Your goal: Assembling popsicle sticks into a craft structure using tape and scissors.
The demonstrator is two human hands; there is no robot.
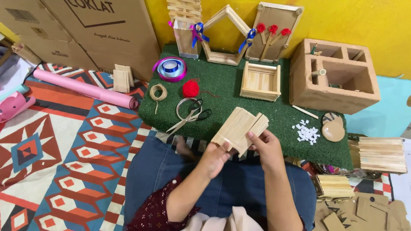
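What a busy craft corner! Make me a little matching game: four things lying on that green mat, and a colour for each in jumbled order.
Things:
1. ball of yarn
2. ribbon roll
3. small square box
4. paper scraps

Colours:
A. white
B. red
C. pale wood
D. blue with a pink-purple rim

Pairs: 1-B, 2-D, 3-C, 4-A.

All four lie on the green mat, beyond the stick panel held between the left hand and right hand.
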